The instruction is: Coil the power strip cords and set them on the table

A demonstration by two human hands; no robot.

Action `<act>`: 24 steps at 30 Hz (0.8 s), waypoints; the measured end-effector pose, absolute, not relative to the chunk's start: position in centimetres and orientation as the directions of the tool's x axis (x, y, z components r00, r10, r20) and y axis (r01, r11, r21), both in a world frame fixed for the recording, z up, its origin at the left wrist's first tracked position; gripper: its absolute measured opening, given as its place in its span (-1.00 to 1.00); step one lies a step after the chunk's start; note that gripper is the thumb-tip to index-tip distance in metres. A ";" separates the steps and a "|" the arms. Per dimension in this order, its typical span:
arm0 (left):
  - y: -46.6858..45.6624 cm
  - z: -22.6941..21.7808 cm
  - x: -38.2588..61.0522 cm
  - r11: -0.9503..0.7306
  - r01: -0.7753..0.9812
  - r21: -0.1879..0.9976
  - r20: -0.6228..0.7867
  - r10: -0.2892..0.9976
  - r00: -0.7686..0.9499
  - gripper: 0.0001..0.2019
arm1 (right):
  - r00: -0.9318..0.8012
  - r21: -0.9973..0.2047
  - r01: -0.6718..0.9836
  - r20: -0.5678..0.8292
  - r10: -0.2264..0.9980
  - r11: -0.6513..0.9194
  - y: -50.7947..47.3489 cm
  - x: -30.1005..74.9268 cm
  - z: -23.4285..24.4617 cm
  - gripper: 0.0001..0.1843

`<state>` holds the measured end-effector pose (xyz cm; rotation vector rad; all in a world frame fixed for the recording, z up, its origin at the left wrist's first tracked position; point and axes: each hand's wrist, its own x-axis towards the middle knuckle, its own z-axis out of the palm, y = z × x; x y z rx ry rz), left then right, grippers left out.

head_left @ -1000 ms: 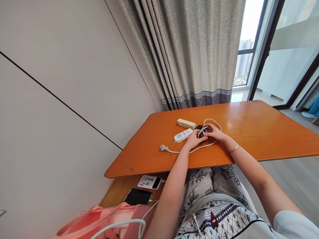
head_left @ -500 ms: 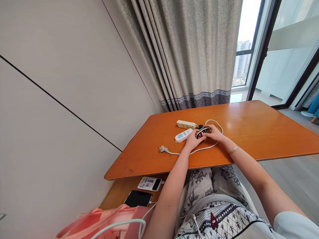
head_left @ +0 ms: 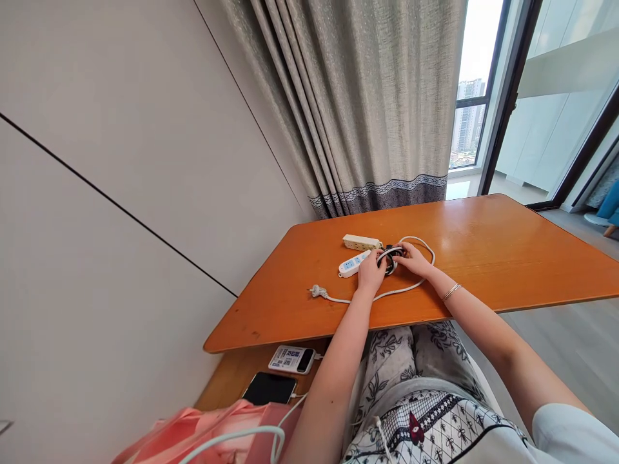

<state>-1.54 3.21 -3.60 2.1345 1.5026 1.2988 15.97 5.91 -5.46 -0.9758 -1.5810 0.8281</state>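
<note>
Coiled black and white power cords (head_left: 391,256) lie between my two hands on the wooden table. My left hand (head_left: 372,273) has its fingers closed on the near left side of the coil. On the right side, my right hand (head_left: 414,259) grips the same cords with thumb and fingers. A white power strip with blue sockets (head_left: 352,264) lies just left of my left hand, its right end partly hidden. Behind it is a cream power strip (head_left: 361,242). One white cord loops around to the right and runs forward to a grey-white plug (head_left: 318,291) on the left.
The orange-brown table (head_left: 488,258) has its near edge over my lap. Below it at left are a black phone (head_left: 269,388), a white power bank (head_left: 291,359) and a pink bag (head_left: 207,428) with a pale cable. A grey curtain (head_left: 377,103) hangs behind the table.
My left hand has turned and shifted slightly left around the cord coil. My right hand stays on the coil with a small finger shift. The power strips stay in place.
</note>
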 end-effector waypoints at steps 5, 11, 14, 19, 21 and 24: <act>3.6 -4.3 -1.4 -0.403 0.444 0.800 0.438 0.899 0.027 -0.78 | -0.094 -0.949 0.024 0.312 0.945 0.315 6.2 15.6 -5.8 -0.78; 4.2 -4.3 -1.1 -0.163 -0.142 0.976 0.173 0.983 0.063 -0.61 | -0.121 -0.968 -0.057 0.248 0.961 0.243 6.2 16.0 -5.5 -0.79; 4.4 -4.0 -1.2 -0.105 -0.269 0.958 0.111 0.994 0.007 -0.61 | -0.139 -0.970 -0.061 0.243 0.960 0.237 6.0 16.2 -5.3 -0.79; 4.7 -3.4 -1.7 -0.092 -0.516 0.852 0.055 0.995 -0.087 -0.61 | -0.113 -0.961 0.037 0.269 0.957 0.274 5.9 16.1 -5.2 -0.67; 4.8 -3.2 -2.0 -0.092 -0.571 0.816 0.040 0.994 -0.103 -0.63 | -0.063 -0.953 0.101 0.280 0.958 0.285 6.0 16.2 -5.0 -0.67; 4.8 -3.0 -2.2 -0.125 -0.603 0.788 0.050 0.989 -0.140 -0.68 | 0.036 -0.951 0.120 0.290 0.956 0.284 6.3 16.8 -4.8 -0.66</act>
